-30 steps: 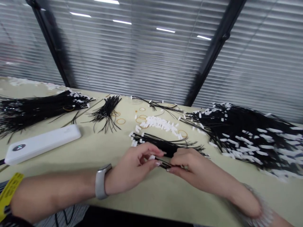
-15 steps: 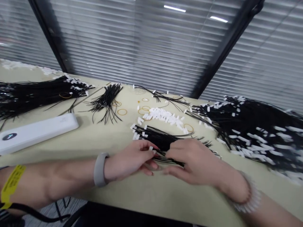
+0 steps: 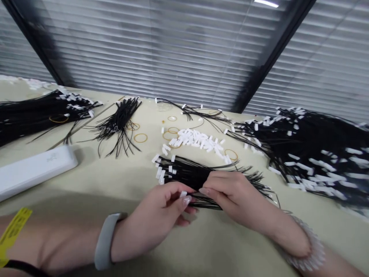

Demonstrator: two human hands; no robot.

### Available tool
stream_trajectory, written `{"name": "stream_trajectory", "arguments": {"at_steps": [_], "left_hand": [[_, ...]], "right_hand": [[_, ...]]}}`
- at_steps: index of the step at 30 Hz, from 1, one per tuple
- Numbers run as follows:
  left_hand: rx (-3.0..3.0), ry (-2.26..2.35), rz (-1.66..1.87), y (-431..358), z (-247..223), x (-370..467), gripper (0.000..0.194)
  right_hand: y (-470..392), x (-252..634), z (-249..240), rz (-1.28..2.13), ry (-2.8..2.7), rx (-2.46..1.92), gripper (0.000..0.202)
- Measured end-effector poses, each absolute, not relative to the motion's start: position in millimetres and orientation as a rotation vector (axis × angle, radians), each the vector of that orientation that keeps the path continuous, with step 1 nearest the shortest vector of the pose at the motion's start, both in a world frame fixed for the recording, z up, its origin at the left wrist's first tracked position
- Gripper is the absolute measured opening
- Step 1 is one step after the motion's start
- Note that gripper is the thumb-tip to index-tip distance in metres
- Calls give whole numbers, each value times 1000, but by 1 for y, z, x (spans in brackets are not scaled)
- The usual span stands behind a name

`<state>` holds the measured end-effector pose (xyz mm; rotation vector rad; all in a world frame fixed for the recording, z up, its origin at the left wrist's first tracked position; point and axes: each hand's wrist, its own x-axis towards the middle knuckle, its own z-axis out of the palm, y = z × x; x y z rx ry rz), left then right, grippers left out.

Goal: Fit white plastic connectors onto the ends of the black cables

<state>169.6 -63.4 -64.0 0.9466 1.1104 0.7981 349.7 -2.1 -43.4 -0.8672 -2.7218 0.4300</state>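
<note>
Near the middle of the table lies a bundle of thin black wires [image 3: 187, 171] with white tags at its left end. My left hand [image 3: 164, 211] pinches a few black wires beside a small white tag [image 3: 183, 194], at the near side of the bundle. Close to its right, my right hand [image 3: 233, 196] has thumb and forefinger pressed together on the same wires. Its other fingers are curled over the bundle. Just behind the bundle is a pile of white tags [image 3: 198, 139].
A large heap of tagged black wires [image 3: 317, 142] covers the right side. Further left lie a small wire bunch [image 3: 117, 123], another long bundle [image 3: 34, 115] and a white device [image 3: 37, 169]. Yellow rubber bands [image 3: 140, 137] are scattered behind. Window blinds [image 3: 173, 50] stand at the back.
The view has shifted slightly. My right thumb has closed against the forefinger on the wires, where it was apart before. My left hand still pinches wires by the white tag.
</note>
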Motion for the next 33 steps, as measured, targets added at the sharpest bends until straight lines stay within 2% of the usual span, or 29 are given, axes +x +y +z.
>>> {"name": "stream_trajectory", "arguments": {"at_steps": [4,10,13,16,18,21,24,31,33], "left_hand": [[865,1083,822,-64,-68,169,19],[800,1082,842,-65,-70,169,21],[809,1081,864,-65,-69,170,20],[855,1074,875,-67,-68,171,18],[912,1064,866,-69,-66,171,17],[993,1045,854,-74,-63,173,15],[1044,1055,840,-79,-59,173,15],[1096,984,821,-82,-61,170,13],[1106,975,823,-82,-62,169,14]], "right_hand": [[-2,355,-41,-231,-2791,-946,24],[-2,376,-34,-686,-2614,-987,19],[-5,382,-32,-508,-2669,-1085,19],[-4,383,-29,29,-2733,-1170,17],[1,384,-28,216,-2572,-1202,17],[17,384,-33,43,-2335,-1243,17],[36,387,-41,-140,-2409,-1352,18],[62,389,-60,-268,-2474,-1643,30],[63,386,-63,-292,-2487,-1689,28]]}}
